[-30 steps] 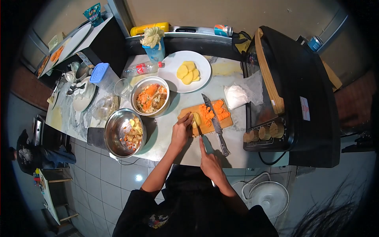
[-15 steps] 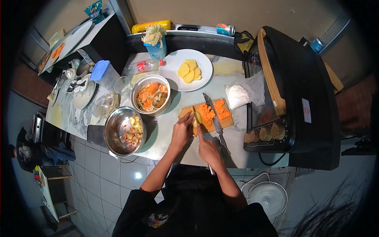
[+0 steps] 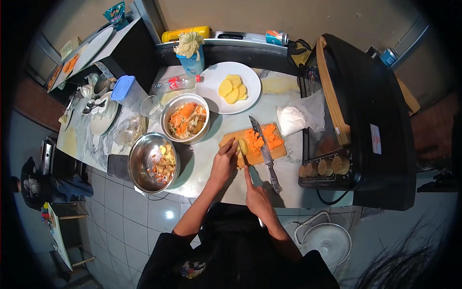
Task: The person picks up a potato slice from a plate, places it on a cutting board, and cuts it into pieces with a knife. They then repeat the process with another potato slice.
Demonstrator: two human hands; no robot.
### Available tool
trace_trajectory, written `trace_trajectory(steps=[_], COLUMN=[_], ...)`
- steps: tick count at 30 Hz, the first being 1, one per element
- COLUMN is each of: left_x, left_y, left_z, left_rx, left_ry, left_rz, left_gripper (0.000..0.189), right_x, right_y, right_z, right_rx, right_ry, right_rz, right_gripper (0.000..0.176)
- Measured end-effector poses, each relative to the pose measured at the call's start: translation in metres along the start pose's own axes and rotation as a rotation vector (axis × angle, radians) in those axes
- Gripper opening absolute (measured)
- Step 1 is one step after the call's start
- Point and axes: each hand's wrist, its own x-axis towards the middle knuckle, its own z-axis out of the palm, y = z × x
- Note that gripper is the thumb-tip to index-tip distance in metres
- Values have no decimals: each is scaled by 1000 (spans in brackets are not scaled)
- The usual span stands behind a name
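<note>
My left hand (image 3: pixel 224 166) steadies a piece of peeled potato (image 3: pixel 242 147) on the wooden cutting board (image 3: pixel 272 155), its fingers closed against the left side of the piece. In my right hand (image 3: pixel 259 198) is a knife (image 3: pixel 246 161), index finger stretched along the back of the blade; the blade touches the potato. Most of this knife's handle is hidden by the hand. Diced carrot (image 3: pixel 273 139) lies on the board's right side. A second, larger knife (image 3: pixel 266 156) rests across the board, its handle reaching onto the counter.
A white plate (image 3: pixel 211 91) with potato slices (image 3: pixel 233 89) stands behind the board. To the left are a pot of shredded vegetables (image 3: pixel 186 118) and a steel bowl of peelings (image 3: pixel 161 164). A bag of white powder (image 3: pixel 291 120) and a black oven (image 3: pixel 375 115) are on the right.
My right hand has drawn the knife back toward my body, and its blade tip is lower on the potato. The left hand stays nearly in place.
</note>
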Motion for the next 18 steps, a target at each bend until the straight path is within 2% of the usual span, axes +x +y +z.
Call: trace_trajectory(steps=[10, 12, 16, 18], left_x=[-2, -2, 0, 0], left_y=[3, 3, 4, 4], left_z=[-1, -1, 2, 0], left_rx=[38, 23, 25, 12], left_ry=[46, 55, 96, 93], left_rz=[30, 17, -12, -16], left_gripper=[38, 36, 32, 32], right_x=[-14, -14, -5, 1], right_y=[-10, -12, -19, -17], right_z=[-14, -16, -28, -29], right_rx=[19, 47, 30, -4], right_ry=[24, 82, 71, 71], right_rz=[38, -24, -20, -84], right_gripper=[89, 89, 89, 90])
